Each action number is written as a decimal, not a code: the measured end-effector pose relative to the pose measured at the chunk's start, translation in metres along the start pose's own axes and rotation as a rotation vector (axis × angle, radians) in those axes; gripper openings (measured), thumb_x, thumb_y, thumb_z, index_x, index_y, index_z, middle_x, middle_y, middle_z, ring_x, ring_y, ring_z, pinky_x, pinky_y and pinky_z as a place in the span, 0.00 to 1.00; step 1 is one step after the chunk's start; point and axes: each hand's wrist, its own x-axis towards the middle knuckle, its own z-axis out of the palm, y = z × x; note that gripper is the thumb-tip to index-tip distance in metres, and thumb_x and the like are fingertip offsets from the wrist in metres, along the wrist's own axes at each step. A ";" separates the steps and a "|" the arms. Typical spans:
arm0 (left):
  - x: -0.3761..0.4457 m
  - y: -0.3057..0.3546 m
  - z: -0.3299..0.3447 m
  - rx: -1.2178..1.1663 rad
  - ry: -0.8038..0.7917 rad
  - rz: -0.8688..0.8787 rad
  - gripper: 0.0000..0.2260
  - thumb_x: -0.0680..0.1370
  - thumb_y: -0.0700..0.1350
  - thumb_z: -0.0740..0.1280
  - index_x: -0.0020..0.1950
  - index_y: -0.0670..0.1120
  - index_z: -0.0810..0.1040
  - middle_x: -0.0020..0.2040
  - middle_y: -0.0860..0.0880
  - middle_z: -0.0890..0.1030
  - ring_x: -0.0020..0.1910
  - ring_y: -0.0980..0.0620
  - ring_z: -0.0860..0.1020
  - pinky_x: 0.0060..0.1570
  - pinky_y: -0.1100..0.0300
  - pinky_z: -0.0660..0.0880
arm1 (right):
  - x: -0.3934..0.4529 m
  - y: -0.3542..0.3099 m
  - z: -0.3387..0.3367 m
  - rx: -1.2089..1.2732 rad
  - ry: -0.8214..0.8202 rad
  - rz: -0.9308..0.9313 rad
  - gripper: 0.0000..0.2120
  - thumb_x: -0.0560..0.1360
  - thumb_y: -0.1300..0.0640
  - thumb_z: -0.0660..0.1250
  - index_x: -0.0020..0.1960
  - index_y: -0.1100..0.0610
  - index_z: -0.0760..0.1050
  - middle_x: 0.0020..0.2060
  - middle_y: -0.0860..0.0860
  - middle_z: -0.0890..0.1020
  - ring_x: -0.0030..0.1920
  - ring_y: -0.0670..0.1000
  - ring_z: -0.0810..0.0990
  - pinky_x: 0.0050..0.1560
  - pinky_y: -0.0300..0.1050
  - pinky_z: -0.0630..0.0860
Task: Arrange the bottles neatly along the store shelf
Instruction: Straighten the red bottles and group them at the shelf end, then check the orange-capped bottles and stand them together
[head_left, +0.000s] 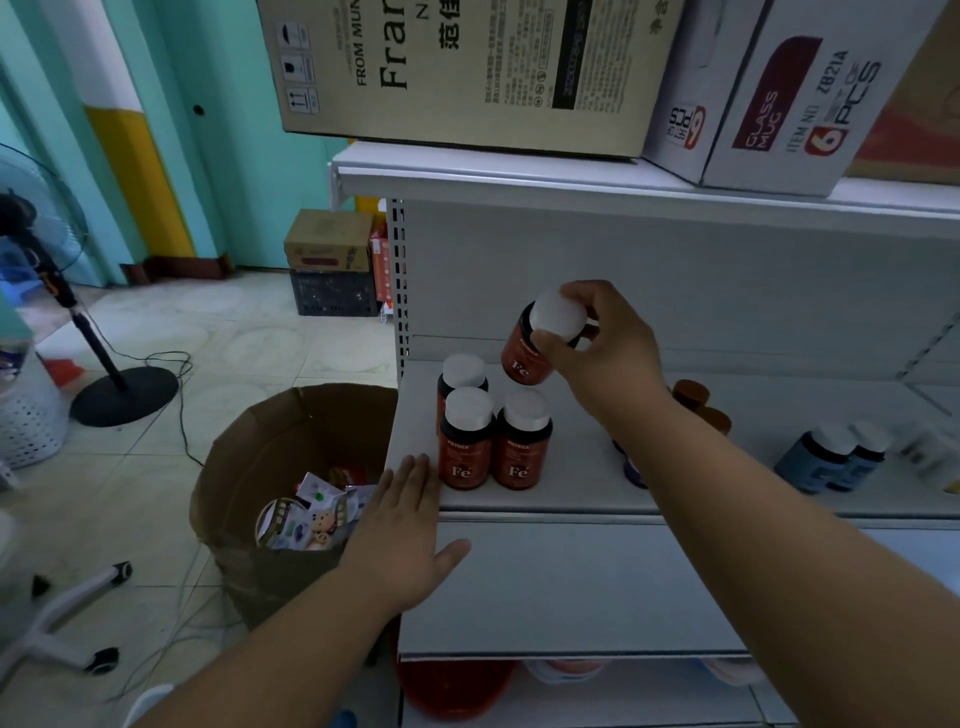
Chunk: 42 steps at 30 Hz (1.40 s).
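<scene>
At the left end of the white store shelf (571, 499), near its front edge, three red bottles with white caps stand upright: two side by side in front (466, 441) (522, 441), one behind (461, 376). Right arm reaches in from lower right, stretched over the shelf; right hand (597, 343) grips a fourth red bottle (535, 345) by its white cap, fingers and thumb curled round it, bottle tilted and lifted clear of the shelf, just behind the standing group. Left arm comes up from bottom centre; left hand (410, 525) lies flat, fingers straight and together, thumb spread, fingertips on the shelf's front left corner, just beside the front left bottle. Blue bottles (831, 460) stand farther right along the shelf.
</scene>
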 end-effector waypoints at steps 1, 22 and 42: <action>0.000 0.002 0.001 0.032 -0.016 0.006 0.43 0.77 0.70 0.48 0.78 0.43 0.36 0.79 0.43 0.37 0.78 0.47 0.37 0.73 0.51 0.33 | 0.007 0.004 0.005 -0.031 -0.023 0.000 0.20 0.71 0.52 0.74 0.60 0.48 0.72 0.55 0.42 0.76 0.54 0.45 0.75 0.54 0.42 0.75; -0.001 -0.001 0.004 0.083 -0.082 0.020 0.45 0.77 0.72 0.48 0.76 0.43 0.29 0.77 0.43 0.31 0.78 0.46 0.34 0.76 0.49 0.35 | 0.033 0.046 0.046 -0.156 -0.383 0.186 0.19 0.73 0.52 0.70 0.62 0.53 0.71 0.58 0.50 0.76 0.55 0.49 0.76 0.52 0.44 0.73; -0.025 0.084 -0.006 -0.158 0.262 0.172 0.35 0.75 0.65 0.59 0.74 0.42 0.67 0.69 0.43 0.74 0.68 0.45 0.70 0.70 0.55 0.63 | -0.062 0.077 -0.092 -0.500 -0.152 0.035 0.12 0.70 0.57 0.72 0.51 0.59 0.78 0.47 0.54 0.78 0.48 0.54 0.76 0.48 0.49 0.75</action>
